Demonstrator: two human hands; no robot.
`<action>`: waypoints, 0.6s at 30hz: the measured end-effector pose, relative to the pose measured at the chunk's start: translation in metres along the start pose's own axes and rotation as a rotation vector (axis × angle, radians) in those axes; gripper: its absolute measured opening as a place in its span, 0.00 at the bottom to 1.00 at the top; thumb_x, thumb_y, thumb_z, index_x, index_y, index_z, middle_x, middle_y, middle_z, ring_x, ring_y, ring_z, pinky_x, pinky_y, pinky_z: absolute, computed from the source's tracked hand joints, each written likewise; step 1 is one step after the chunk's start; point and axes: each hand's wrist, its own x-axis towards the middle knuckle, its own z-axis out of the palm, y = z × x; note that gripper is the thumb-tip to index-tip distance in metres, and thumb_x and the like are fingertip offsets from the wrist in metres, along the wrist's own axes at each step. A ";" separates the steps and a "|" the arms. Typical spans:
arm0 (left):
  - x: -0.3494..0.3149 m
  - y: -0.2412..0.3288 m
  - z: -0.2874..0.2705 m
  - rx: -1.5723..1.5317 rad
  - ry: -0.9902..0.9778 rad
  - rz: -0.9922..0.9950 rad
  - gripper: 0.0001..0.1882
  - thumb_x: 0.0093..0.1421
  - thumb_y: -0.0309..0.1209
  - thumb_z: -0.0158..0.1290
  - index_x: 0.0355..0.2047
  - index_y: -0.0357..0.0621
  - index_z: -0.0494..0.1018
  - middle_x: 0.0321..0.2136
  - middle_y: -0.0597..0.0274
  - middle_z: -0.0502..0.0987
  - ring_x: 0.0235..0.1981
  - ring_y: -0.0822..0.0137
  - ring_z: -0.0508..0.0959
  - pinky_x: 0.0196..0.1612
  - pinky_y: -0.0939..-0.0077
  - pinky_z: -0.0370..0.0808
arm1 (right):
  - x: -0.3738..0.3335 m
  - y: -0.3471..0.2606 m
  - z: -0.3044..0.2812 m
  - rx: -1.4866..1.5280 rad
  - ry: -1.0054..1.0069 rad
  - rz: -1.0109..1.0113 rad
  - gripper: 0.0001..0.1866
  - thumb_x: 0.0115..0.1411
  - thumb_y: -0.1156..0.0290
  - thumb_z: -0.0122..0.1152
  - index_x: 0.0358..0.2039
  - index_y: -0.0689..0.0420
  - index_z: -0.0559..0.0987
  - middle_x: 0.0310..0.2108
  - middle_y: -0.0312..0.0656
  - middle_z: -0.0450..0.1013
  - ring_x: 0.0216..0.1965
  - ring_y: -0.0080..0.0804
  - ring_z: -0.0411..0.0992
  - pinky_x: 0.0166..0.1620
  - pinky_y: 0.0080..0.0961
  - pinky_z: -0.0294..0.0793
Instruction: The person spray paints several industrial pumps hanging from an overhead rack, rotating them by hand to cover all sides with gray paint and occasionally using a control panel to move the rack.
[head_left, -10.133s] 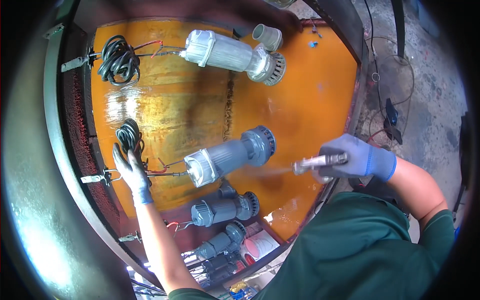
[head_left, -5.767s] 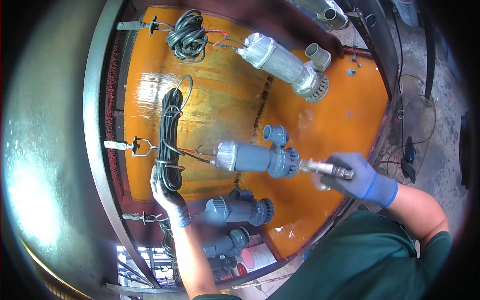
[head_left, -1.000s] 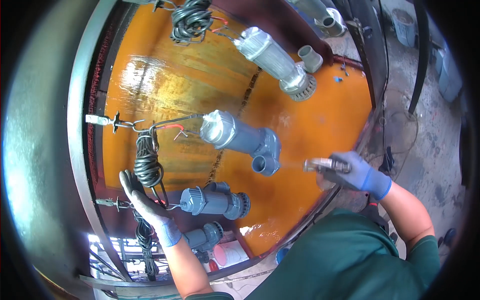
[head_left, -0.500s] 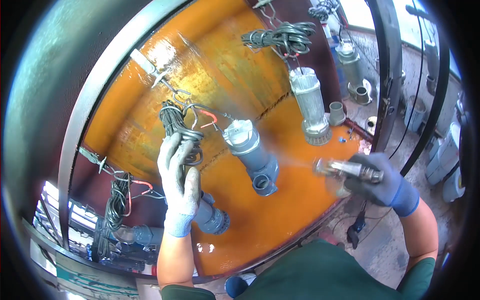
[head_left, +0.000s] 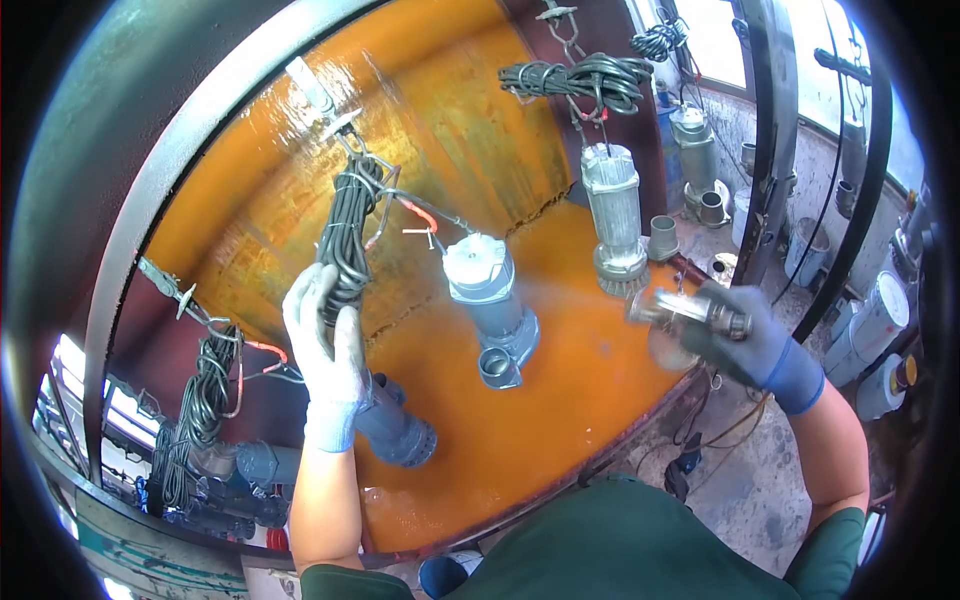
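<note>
A submersible pump hangs by a hook and chain in the middle, partly coated grey-blue, its round outlet turned toward me. My left hand, in a pale work glove, grips the lower end of the coiled black cable tied above that pump. Over on the right, my gloved right hand is closed around a metal spray gun. The gun points left at the pump, and a faint mist runs between them. The gun's cup is blurred.
A paler pump hangs behind to the right with its own cable coil. A dark grey pump hangs beside my left wrist. An orange-coated booth wall curves behind. Buckets stand on the floor at right.
The view has shifted slightly. The middle pump hangs more upright, its outlet farther left. My left hand has moved a little left with the cable coil, while mist still comes from the gun.
</note>
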 end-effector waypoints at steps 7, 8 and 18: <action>-0.004 -0.044 0.004 -0.032 0.135 -0.059 0.21 0.71 0.28 0.53 0.62 0.34 0.73 0.63 0.46 0.71 0.63 0.52 0.73 0.69 0.58 0.68 | -0.014 0.007 0.000 -0.065 -0.150 -0.018 0.21 0.63 0.63 0.76 0.51 0.61 0.82 0.33 0.47 0.79 0.34 0.44 0.78 0.45 0.35 0.76; -0.005 -0.046 0.010 -0.198 0.191 -0.175 0.20 0.72 0.26 0.52 0.62 0.33 0.72 0.63 0.47 0.71 0.63 0.55 0.73 0.69 0.60 0.68 | -0.016 0.014 0.001 -0.062 -0.147 -0.012 0.21 0.63 0.63 0.76 0.51 0.61 0.82 0.33 0.47 0.79 0.34 0.44 0.78 0.45 0.35 0.76; 0.002 -0.092 0.032 -0.258 0.232 -0.256 0.23 0.74 0.22 0.50 0.67 0.32 0.64 0.65 0.46 0.71 0.66 0.57 0.72 0.72 0.62 0.65 | -0.023 -0.006 -0.018 -0.036 0.114 -0.025 0.19 0.62 0.66 0.77 0.48 0.60 0.82 0.31 0.42 0.78 0.31 0.31 0.77 0.40 0.31 0.77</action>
